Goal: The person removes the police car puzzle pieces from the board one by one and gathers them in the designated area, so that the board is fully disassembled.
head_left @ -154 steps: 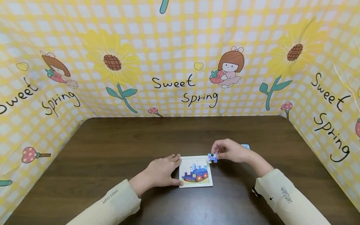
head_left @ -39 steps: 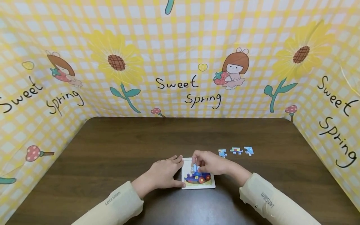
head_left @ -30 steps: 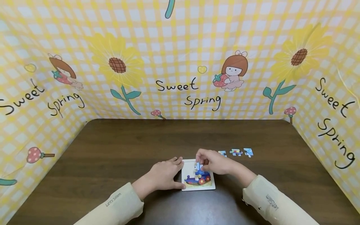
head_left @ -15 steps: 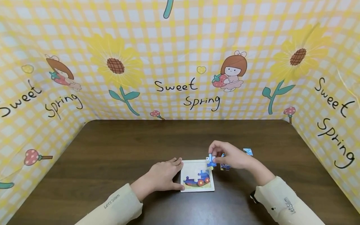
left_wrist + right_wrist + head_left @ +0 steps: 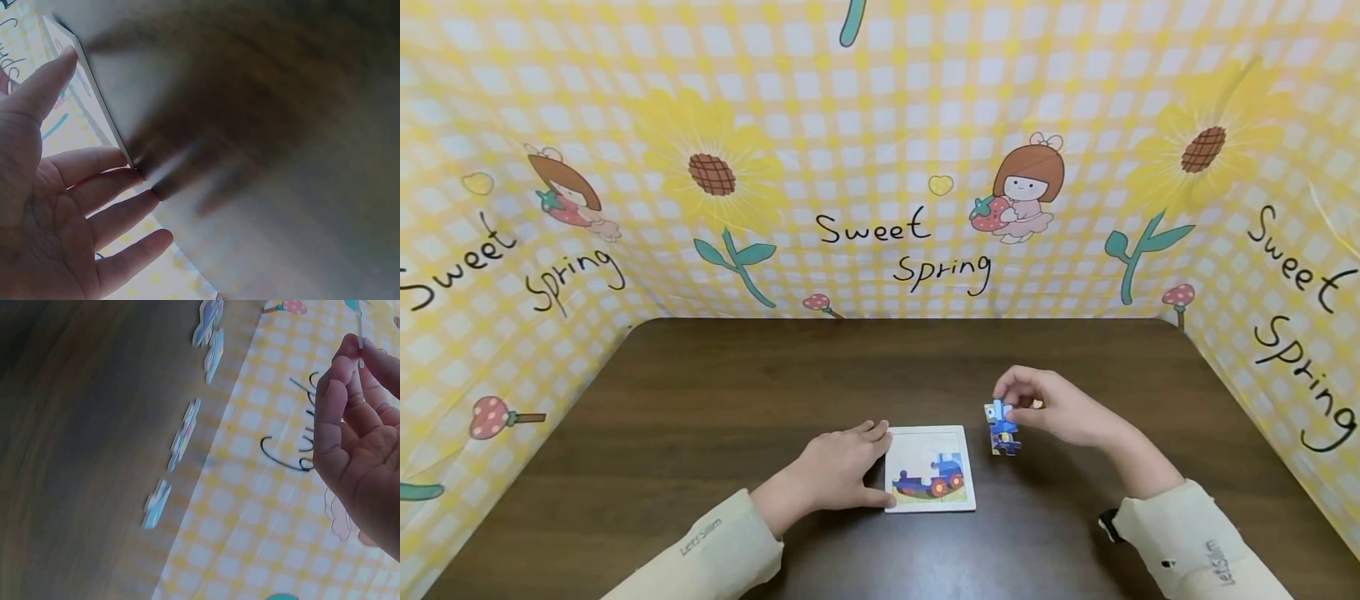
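left hand (image 5: 823,467): your fingers spread, touching tray (image 5: 917,447) at 9 o'clock
right hand (image 5: 1051,408): pinching puzzle piece (image 5: 998,414), tray's 2 o'clock

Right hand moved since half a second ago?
Yes: the right hand has shifted to the right, farther from the tray, judged against the printed girl behind.

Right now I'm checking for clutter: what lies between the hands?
In the head view: the board touching the left hand, bare table, a loose piece, and the pinched piece in the right hand.
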